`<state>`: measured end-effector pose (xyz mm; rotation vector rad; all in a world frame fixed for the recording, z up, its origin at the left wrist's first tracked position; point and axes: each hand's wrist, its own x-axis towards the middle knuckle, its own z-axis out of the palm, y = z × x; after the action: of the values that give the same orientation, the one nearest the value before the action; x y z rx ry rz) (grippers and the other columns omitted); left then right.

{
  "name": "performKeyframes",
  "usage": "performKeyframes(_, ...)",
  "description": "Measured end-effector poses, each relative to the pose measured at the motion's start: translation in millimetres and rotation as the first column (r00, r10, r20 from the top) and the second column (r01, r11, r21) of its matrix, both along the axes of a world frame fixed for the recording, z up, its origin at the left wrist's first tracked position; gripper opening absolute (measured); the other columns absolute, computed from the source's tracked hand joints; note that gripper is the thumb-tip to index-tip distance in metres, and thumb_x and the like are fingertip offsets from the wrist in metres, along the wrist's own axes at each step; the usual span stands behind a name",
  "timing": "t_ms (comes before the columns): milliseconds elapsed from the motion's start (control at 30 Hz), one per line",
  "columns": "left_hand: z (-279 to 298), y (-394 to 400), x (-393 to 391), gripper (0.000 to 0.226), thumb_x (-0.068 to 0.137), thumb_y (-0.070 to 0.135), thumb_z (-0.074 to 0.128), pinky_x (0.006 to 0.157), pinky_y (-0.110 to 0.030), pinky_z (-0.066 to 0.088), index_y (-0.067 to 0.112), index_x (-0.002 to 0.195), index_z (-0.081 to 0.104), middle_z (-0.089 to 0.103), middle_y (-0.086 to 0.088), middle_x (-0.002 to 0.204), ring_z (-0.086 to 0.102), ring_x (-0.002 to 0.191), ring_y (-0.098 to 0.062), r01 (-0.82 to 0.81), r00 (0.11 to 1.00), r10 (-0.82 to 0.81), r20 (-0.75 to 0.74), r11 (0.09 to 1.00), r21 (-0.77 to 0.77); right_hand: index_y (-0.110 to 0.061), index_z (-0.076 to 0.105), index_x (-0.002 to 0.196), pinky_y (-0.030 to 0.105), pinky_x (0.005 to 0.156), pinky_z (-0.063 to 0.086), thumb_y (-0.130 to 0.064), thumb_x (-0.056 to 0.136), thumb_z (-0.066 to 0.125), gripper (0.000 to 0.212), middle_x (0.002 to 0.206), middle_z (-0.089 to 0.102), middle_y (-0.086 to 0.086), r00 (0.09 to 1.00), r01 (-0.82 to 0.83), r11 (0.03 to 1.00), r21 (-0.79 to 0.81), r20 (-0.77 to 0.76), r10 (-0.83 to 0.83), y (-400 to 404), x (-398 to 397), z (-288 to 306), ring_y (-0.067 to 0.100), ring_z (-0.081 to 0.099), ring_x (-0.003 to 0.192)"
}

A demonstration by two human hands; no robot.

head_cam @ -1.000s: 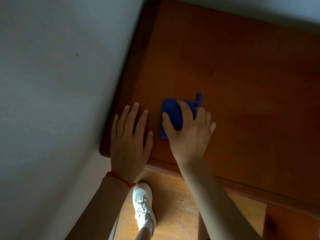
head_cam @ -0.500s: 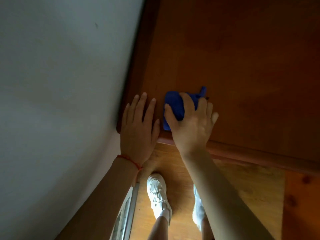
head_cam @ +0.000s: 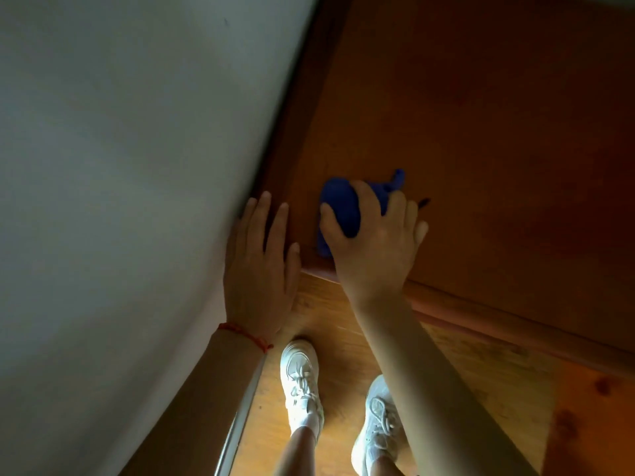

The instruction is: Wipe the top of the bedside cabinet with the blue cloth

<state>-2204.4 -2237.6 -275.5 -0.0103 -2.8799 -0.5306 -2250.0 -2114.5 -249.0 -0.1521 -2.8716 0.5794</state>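
The bedside cabinet's reddish-brown wooden top (head_cam: pixel 481 132) fills the upper right of the head view. A bunched blue cloth (head_cam: pixel 342 207) lies on it near the front left corner. My right hand (head_cam: pixel 374 242) presses down on the cloth, thumb and fingers curled over it, and hides most of it. My left hand (head_cam: pixel 263 266) lies flat with fingers apart at the cabinet's front left corner, beside the wall, holding nothing. A red string bracelet circles that wrist.
A pale wall (head_cam: pixel 120 166) runs along the cabinet's left side. The rounded front edge (head_cam: pixel 481 314) of the cabinet crosses below my right hand. Below it is a wooden floor (head_cam: pixel 481 389) with my two white sneakers (head_cam: pixel 302 383).
My right hand has drawn the cloth toward the cabinet's front edge and bunched it. The view has tilted down, showing more floor and both shoes. My left hand slid back to the corner.
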Motion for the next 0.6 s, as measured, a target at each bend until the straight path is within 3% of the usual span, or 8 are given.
performKeyframes(133,-0.9,5.7,0.1,0.046,0.093,0.023,0.04,0.103,-0.047,0.031,-0.002,0.13,0.048,0.043,-0.024,0.138,0.033,0.129,-0.036,-0.048,0.999,0.048,0.008,0.999,0.026,-0.017,0.062,0.108,0.034,0.069,0.022,-0.055,0.08,0.044,0.051,0.09,0.059,0.013,0.998,-0.065,0.997,-0.029,-0.007,0.065,-7.8,-30.4,-2.0,0.03,0.052,0.079)
performKeyframes(267,-1.5,13.8,0.3,0.044,0.093,0.02,0.039,0.101,-0.053,0.034,-0.001,0.13,0.046,0.043,-0.025,0.138,0.032,0.13,-0.035,-0.102,0.995,0.102,-0.004,0.995,0.018,-0.018,0.061,0.107,0.033,0.068,0.024,-0.055,0.08,0.045,0.049,0.088,0.058,0.011,0.955,-0.297,0.955,0.004,0.02,0.297,19.9,-6.9,0.8,0.028,0.051,0.077)
performKeyframes(467,-0.9,36.2,1.9,0.043,0.094,0.021,0.037,0.105,-0.051,0.03,-0.002,0.13,0.046,0.042,-0.026,0.138,0.032,0.13,-0.036,-0.268,0.963,0.268,-0.007,0.963,-0.023,-0.017,0.062,0.105,0.033,0.069,0.025,-0.056,0.079,0.045,0.049,0.086,0.058,0.011,0.794,-0.605,0.796,-0.019,0.057,0.605,36.3,-29.0,4.4,0.028,0.05,0.078)
performKeyframes(600,2.1,67.4,2.6,0.045,0.093,0.019,0.035,0.107,-0.052,0.025,-0.005,0.129,0.047,0.041,-0.028,0.137,0.028,0.131,-0.035,-0.46,0.888,0.461,-0.005,0.887,0.026,-0.018,0.061,0.109,0.032,0.069,0.026,-0.056,0.081,0.043,0.051,0.088,0.059,0.011,0.672,-0.739,0.674,-0.022,0.061,0.738,26.1,-57.9,3.8,0.027,0.051,0.079)
